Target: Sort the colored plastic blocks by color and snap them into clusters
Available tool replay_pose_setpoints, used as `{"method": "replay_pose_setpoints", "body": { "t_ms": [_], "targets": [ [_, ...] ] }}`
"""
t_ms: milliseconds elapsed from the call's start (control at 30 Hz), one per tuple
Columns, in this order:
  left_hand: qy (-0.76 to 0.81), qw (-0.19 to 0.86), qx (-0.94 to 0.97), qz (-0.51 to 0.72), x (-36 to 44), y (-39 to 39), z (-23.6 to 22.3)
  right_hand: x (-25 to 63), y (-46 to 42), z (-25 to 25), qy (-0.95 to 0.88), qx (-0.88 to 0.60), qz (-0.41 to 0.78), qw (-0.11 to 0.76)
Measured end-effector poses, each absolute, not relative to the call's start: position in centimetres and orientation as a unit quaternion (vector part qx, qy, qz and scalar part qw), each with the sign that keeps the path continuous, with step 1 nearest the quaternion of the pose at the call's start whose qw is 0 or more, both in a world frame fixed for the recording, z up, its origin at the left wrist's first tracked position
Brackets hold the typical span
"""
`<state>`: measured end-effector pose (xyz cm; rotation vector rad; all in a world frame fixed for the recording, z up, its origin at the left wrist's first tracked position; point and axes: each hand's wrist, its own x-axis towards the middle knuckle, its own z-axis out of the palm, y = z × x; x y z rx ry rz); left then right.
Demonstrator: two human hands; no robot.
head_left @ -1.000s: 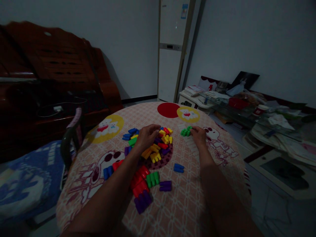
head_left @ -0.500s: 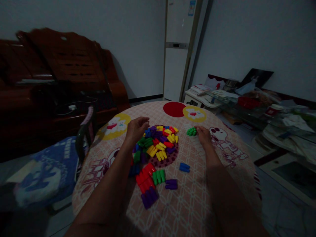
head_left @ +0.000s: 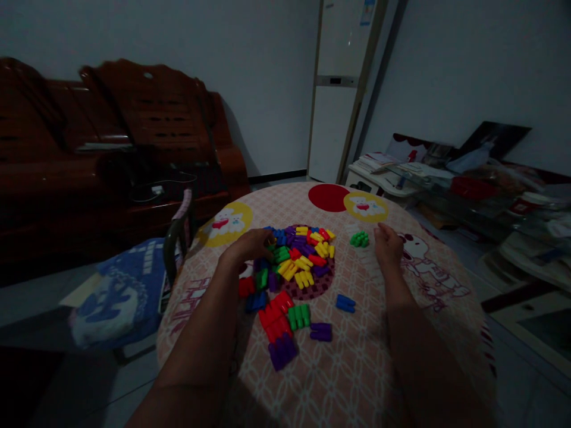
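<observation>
My left hand (head_left: 253,244) reaches over the left side of a pile of colourful plastic blocks, its fingers curved down beside the green blocks (head_left: 281,254). Its fingertips are dark and partly hidden, and I see no block lifted in it. A small cluster of joined green blocks (head_left: 359,239) rests on the tablecloth right of the pile. Just right of that cluster, with a gap between, my right hand (head_left: 388,245) is loosely curled and holds nothing. Yellow blocks (head_left: 304,279) and purple blocks (head_left: 300,242) lie in the pile.
Nearer me lie joined red blocks (head_left: 275,316), a green piece (head_left: 298,317), a purple piece (head_left: 321,331) and a blue piece (head_left: 345,303). A chair (head_left: 173,238) stands left of the round table (head_left: 357,380). A cluttered glass stand (head_left: 468,202) is at right.
My right hand has let go of the green cluster and drawn off to its right. My left hand has lowered onto the pile's left side. The view has turned slightly left.
</observation>
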<state>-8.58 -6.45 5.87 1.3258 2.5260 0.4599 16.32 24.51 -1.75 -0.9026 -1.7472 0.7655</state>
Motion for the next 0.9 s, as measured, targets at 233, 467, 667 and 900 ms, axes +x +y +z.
{"method": "replay_pose_setpoints", "body": {
  "t_ms": [233, 467, 667, 900],
  "targets": [
    [0.81, 0.073, 0.426, 0.396, -7.8, -4.7, 6.0, 15.5, 19.6, 1.8, -0.711, -0.319, 0.304, 0.548],
    [0.633, 0.238, 0.346, 0.651, -1.8, -1.0, 6.2, 11.8, 10.5, 1.7, -0.777, -0.122, 0.465, 0.407],
    [0.606, 0.265, 0.324, 0.677, -0.6, -0.1, 5.2, 11.7, 9.3, 2.0, -0.757, -0.131, 0.482, 0.421],
    [0.603, 0.313, 0.363, 0.637, 0.1, 0.1, 5.1, 12.2, 11.7, 2.7, -0.715, -0.201, 0.509, 0.436]
  ]
}}
